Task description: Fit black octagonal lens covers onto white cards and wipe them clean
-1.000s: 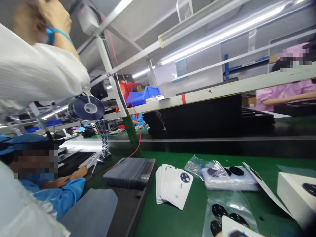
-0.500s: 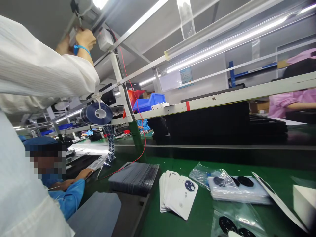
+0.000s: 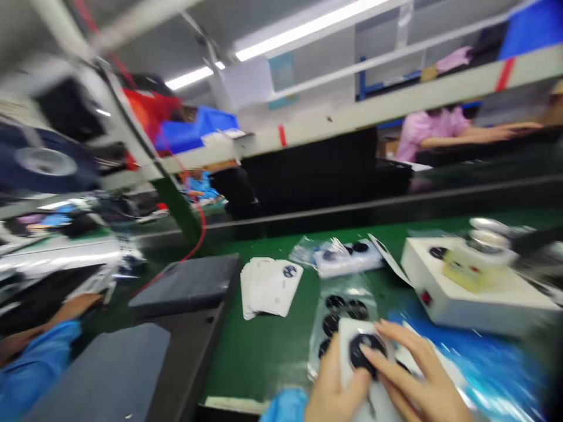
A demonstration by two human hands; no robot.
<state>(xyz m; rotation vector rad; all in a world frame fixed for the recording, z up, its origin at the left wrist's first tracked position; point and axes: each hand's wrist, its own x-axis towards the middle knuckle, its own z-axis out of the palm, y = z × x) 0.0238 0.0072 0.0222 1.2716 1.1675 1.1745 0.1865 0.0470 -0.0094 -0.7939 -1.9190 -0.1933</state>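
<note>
The white rectangular panel (image 3: pixel 346 337), held above the green bench (image 3: pixel 250 363), likely handles light, stiff and slippery; grip its long edges. The left hand (image 3: pixel 329 384) curls around its left edge; the right hand (image 3: pixel 420 378), fingers partly spread, touches its one black round disc (image 3: pixel 367 340), grip unclear. Count: one held panel, one fanned white stack (image 3: pixel 269 290).

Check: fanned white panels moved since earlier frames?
No, no visible shift: the fanned white panels lie right of the green-wrapped post and nearer the camera, as before.
</note>
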